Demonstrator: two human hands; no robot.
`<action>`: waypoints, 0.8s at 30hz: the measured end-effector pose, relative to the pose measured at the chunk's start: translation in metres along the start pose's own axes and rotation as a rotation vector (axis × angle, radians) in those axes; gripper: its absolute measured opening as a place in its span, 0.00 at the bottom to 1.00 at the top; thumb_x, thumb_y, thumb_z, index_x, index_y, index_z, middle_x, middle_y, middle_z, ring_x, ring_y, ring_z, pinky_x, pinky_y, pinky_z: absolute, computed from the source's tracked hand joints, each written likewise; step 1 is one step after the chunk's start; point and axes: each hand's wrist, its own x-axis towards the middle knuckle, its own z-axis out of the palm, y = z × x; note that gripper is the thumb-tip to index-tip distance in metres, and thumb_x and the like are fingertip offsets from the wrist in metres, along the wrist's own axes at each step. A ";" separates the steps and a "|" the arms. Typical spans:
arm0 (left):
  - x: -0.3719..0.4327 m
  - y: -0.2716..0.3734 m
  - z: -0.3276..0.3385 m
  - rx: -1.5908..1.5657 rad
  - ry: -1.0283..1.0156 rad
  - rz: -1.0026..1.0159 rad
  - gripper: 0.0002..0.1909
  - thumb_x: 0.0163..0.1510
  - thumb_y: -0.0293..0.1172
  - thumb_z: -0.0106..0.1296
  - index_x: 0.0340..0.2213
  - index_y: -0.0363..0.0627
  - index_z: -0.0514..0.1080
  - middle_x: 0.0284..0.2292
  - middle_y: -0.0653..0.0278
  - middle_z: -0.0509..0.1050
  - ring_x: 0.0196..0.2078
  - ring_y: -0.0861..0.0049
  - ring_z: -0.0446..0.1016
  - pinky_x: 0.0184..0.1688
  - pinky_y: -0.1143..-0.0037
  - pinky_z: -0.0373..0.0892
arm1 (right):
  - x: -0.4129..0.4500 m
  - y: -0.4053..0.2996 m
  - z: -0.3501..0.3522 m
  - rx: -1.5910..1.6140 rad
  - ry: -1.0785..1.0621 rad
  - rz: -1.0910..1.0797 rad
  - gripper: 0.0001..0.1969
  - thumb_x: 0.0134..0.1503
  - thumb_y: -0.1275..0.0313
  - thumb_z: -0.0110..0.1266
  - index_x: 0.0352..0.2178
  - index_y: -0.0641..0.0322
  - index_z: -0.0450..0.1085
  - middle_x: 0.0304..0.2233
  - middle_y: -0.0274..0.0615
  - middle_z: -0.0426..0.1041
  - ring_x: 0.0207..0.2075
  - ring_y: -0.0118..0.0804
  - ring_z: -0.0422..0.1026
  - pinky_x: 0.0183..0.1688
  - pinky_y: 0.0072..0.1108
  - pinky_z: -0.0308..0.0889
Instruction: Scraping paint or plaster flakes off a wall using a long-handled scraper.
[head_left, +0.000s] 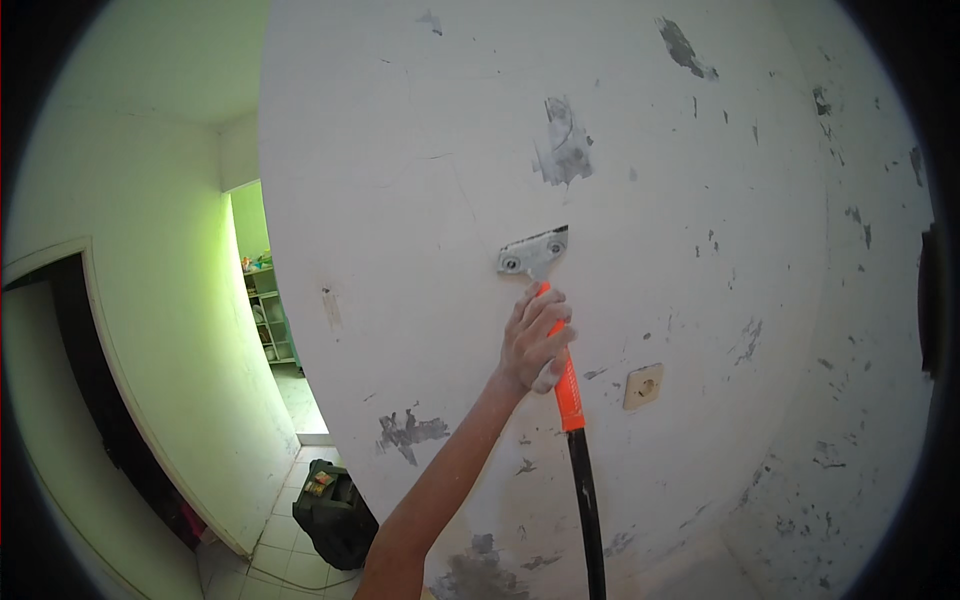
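Observation:
My left hand (536, 337), dusted with pale powder, grips the orange sleeve (570, 401) of a long-handled wall scraper just below its head. The metal scraper head (534, 250) has two bolts and a dark-edged blade at its upper right. It lies at or close to the white wall (390, 225); contact is hard to judge. From the sleeve, a black pole (585, 502) runs down past the bottom edge of the view. My right hand is out of view. Above the blade, a grey patch (566, 142) shows where the wall's coating is gone.
A cream wall socket (643, 386) sits right of the handle. At lower left, a dark green wheeled case (335, 517) stands on the tiled floor (274, 551), a cable near it. Beyond are a doorway (82, 360) and shelves (268, 322). A dark object (930, 300) edges the right side.

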 end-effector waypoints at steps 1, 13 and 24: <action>-0.004 0.002 0.000 0.000 -0.011 -0.006 0.17 0.42 0.45 0.44 0.23 0.43 0.68 0.31 0.57 0.69 0.45 0.59 0.71 0.57 0.56 0.60 | 0.000 0.001 0.000 -0.006 0.004 0.018 0.33 0.61 0.38 0.33 0.25 0.58 0.66 0.10 0.24 0.55 0.09 0.18 0.49 0.09 0.16 0.46; 0.034 -0.029 0.013 -0.079 0.101 -0.015 0.18 0.48 0.45 0.40 0.27 0.40 0.68 0.28 0.55 0.69 0.40 0.56 0.70 0.58 0.55 0.56 | 0.022 -0.020 -0.012 0.032 -0.057 -0.090 0.33 0.63 0.41 0.32 0.28 0.62 0.68 0.10 0.23 0.53 0.08 0.17 0.48 0.09 0.16 0.46; 0.085 0.040 -0.014 0.083 -0.636 -0.361 0.16 0.51 0.44 0.50 0.18 0.47 0.74 0.12 0.67 0.65 0.24 0.69 0.64 0.49 0.68 0.61 | 0.020 -0.004 -0.017 -0.015 0.018 -0.015 0.31 0.64 0.43 0.33 0.26 0.60 0.68 0.10 0.22 0.53 0.08 0.16 0.48 0.09 0.15 0.45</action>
